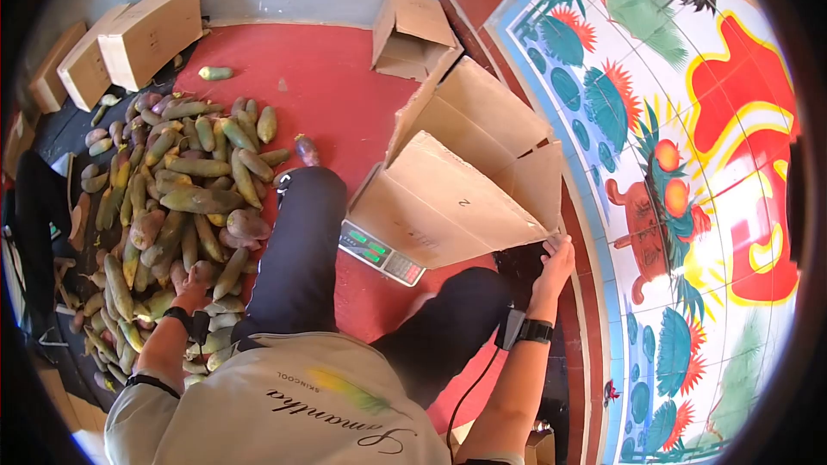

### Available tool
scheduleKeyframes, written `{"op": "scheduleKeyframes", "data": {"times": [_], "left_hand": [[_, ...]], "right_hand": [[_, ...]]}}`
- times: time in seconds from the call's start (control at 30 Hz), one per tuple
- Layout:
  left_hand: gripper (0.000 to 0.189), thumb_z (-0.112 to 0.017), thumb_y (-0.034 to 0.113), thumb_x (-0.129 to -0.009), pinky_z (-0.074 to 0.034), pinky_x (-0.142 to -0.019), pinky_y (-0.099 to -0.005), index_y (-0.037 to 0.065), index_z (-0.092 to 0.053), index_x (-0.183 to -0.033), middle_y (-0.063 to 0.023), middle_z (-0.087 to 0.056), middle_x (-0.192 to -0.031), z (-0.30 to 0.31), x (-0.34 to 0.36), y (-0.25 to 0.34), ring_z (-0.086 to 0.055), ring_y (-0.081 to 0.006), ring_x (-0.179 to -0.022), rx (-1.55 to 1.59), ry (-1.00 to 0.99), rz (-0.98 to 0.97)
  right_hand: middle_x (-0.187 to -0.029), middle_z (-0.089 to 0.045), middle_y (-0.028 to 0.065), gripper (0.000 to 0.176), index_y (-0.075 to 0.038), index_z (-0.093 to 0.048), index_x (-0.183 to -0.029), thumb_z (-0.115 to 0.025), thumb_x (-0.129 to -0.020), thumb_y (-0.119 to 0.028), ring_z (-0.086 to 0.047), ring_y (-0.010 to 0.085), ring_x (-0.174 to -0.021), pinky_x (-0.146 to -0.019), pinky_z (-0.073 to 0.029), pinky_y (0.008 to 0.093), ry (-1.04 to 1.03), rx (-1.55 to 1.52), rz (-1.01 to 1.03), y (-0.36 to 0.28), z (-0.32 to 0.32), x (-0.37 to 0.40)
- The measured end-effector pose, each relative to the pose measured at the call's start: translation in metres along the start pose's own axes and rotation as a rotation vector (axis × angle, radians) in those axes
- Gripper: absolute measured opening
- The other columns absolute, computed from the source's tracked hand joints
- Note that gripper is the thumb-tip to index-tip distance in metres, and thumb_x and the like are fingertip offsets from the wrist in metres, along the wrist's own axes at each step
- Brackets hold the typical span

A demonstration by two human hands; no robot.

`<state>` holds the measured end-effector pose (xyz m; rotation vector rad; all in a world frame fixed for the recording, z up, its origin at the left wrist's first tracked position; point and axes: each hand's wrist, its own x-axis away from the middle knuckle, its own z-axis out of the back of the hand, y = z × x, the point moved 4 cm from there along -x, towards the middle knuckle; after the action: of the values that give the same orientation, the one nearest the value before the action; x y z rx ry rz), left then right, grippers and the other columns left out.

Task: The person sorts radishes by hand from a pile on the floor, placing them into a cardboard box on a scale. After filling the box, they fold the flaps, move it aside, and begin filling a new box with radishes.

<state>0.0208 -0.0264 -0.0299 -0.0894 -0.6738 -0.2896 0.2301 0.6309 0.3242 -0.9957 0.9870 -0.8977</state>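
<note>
A large heap of long green-brown and purple vegetables (207, 200) lies on my left. My left hand (190, 287) is down on the near part of the heap, its fingers apart and touching the vegetables. On my right, an open cardboard box (448, 198) stands tilted, its flaps up. My right hand (556, 260) pinches the box's near right corner. Under the box's near edge sits a digital scale (383, 254) with a lit green display. Both of my wrists carry dark straps.
Closed cartons (151, 39) stand at the far left by the grey wall. Another open carton (413, 30) is behind the box. One purple vegetable (307, 150) and a green one (215, 73) lie apart on the red floor (297, 52). A painted tile wall (663, 164) rises on the right.
</note>
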Motion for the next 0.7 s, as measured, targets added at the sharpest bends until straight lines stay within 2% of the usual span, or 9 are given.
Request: {"op": "scheduleKeyframes", "data": {"times": [0.07, 0.1, 0.17, 0.2, 0.3, 0.33, 0.43, 0.53, 0.7], "left_hand": [[0.049, -0.063, 0.035, -0.068, -0.04, -0.09, -0.0409, 0.023, -0.055, -0.115, -0.0172, -0.033, -0.133, 0.024, 0.014, 0.01, -0.048, -0.0347, -0.108, -0.064, 0.012, 0.012], [0.049, -0.063, 0.035, -0.068, -0.04, -0.09, -0.0409, 0.023, -0.055, -0.115, -0.0172, -0.033, -0.133, 0.037, 0.009, 0.013, -0.048, -0.0347, -0.108, -0.071, 0.019, 0.003], [0.044, -0.062, 0.039, -0.069, -0.043, -0.086, -0.0404, 0.02, -0.058, -0.109, -0.0164, -0.051, -0.117, 0.064, -0.008, 0.018, -0.053, -0.0314, -0.103, 0.136, -0.073, -0.059], [0.039, -0.06, 0.035, -0.071, -0.046, -0.08, -0.0391, 0.013, -0.06, -0.103, -0.0161, -0.061, -0.096, 0.066, -0.039, 0.015, -0.057, -0.031, -0.094, 0.051, 0.058, -0.142], [0.034, -0.06, 0.027, -0.074, -0.046, -0.071, -0.0386, 0.004, -0.058, -0.099, -0.0181, -0.06, -0.091, 0.193, -0.017, 0.074, -0.057, -0.0332, -0.084, 0.374, 0.307, -0.326], [0.032, -0.061, 0.024, -0.075, -0.046, -0.071, -0.0357, 0.003, -0.057, -0.099, -0.0175, -0.06, -0.088, 0.218, -0.027, 0.089, -0.058, -0.0317, -0.079, 0.272, 0.667, -0.557], [0.029, -0.056, 0.024, -0.081, -0.045, -0.072, -0.0336, 0.0, -0.057, -0.097, -0.0163, -0.06, -0.087, 0.326, 0.018, 0.173, -0.058, -0.0293, -0.079, 0.56, 0.556, -0.619], [0.028, -0.053, 0.022, -0.085, -0.045, -0.071, -0.033, -0.002, -0.055, -0.1, -0.0148, -0.06, -0.089, 0.365, 0.013, 0.215, -0.059, -0.0235, -0.079, 0.539, 0.652, -0.814], [0.044, -0.045, 0.039, -0.088, -0.045, -0.064, -0.0253, -0.003, -0.056, -0.098, -0.008, -0.059, -0.083, 0.435, 0.015, 0.316, -0.056, -0.0126, -0.073, 0.903, 0.382, -0.742]], "right_hand": [[-0.093, -0.061, 0.007, 0.037, -0.003, -0.056, -0.1, -0.041, -0.09, -0.035, -0.055, 0.0145, -0.081, -0.063, -0.036, 0.025, 0.001, 0.019, 0.0, 0.003, 0.003, -0.001], [-0.093, -0.061, 0.0069, 0.037, -0.003, -0.056, -0.1, -0.041, -0.09, -0.035, -0.055, 0.0144, -0.081, -0.063, -0.036, 0.025, 0.007, 0.022, -0.013, 0.005, 0.005, -0.002], [-0.093, -0.061, 0.0067, 0.037, -0.003, -0.056, -0.101, -0.041, -0.089, -0.035, -0.055, 0.0142, -0.081, -0.063, -0.036, 0.0253, 0.019, 0.025, -0.012, 0.01, 0.009, -0.007], [-0.092, -0.061, 0.0066, 0.038, -0.003, -0.055, -0.101, -0.042, -0.089, -0.036, -0.055, 0.014, -0.081, -0.063, -0.037, 0.0256, 0.017, 0.034, -0.011, 0.012, 0.011, -0.01], [-0.092, -0.06, 0.0061, 0.04, -0.003, -0.055, -0.102, -0.044, -0.087, -0.039, -0.056, 0.0141, -0.082, -0.063, -0.037, 0.025, -0.017, 0.062, -0.08, 0.007, 0.006, -0.028], [-0.092, -0.06, 0.0059, 0.042, -0.003, -0.055, -0.104, -0.046, -0.085, -0.04, -0.056, 0.0147, -0.082, -0.065, -0.038, 0.0263, -0.088, 0.058, -0.103, 0.008, 0.003, -0.037], [-0.091, -0.059, 0.0053, 0.043, -0.001, -0.056, -0.104, -0.048, -0.085, -0.039, -0.055, 0.0146, -0.081, -0.064, -0.04, 0.0276, -0.226, 0.172, -0.163, -0.011, -0.016, -0.049], [-0.083, -0.058, 0.0045, 0.038, 0.0, -0.059, -0.098, -0.053, -0.082, -0.034, -0.053, 0.0118, -0.074, -0.058, -0.041, 0.0277, -0.302, 0.281, -0.06, 0.014, -0.022, -0.09], [-0.069, -0.053, 0.0053, 0.035, 0.003, -0.058, -0.084, -0.058, -0.078, -0.032, -0.049, 0.0121, -0.065, -0.058, -0.04, 0.0288, -0.38, 0.456, -0.09, 0.012, -0.026, -0.109]]}}
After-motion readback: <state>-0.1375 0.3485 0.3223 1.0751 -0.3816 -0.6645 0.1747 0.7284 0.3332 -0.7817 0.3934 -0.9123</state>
